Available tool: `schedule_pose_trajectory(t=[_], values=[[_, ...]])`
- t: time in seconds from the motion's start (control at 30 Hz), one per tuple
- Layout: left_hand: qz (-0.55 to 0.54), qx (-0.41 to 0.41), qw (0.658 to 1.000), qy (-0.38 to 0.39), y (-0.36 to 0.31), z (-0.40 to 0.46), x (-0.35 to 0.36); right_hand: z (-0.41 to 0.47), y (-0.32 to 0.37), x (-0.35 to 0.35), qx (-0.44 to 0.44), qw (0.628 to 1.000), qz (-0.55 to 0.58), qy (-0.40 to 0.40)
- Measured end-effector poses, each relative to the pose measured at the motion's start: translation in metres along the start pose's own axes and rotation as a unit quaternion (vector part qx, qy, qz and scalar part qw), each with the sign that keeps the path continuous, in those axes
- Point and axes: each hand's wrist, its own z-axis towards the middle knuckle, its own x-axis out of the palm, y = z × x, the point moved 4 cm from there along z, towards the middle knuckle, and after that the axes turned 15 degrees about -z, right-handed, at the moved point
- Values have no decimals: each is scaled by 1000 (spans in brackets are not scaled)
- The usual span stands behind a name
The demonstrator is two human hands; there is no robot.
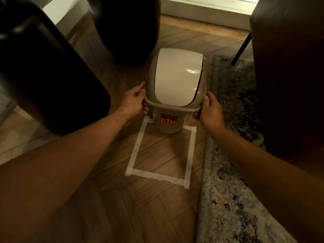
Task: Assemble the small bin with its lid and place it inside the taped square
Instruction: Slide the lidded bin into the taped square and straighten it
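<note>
A small beige bin [166, 126] with an orange "MINI BIN" sticker carries its lid, a beige frame with a white swing flap [177, 76]. My left hand [135, 99] grips the rim on the left side, and my right hand [209, 109] grips the rim on the right. The bin's base is over the far edge of the taped square [135, 151] marked in pale tape on the wooden floor. Whether the base touches the floor I cannot tell. The square's far tape line is hidden behind the bin.
Dark rounded chair seats loom at the left [43, 76] and behind the bin [126, 23]. Another dark chair [289, 76] with a thin black leg [241, 48] stands at the right. A patterned rug [233, 190] borders the square's right side.
</note>
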Motion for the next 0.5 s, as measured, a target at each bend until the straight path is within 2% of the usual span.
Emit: schedule_pose_trajectory(t=[0.23,0.5], values=[[-53,-13,999,5,3,2,-3,0,1,2,2,1000,12,-12],[-59,-19,998,16,10,-9,-3,-13,-2,-3,2,1000,16,-3]])
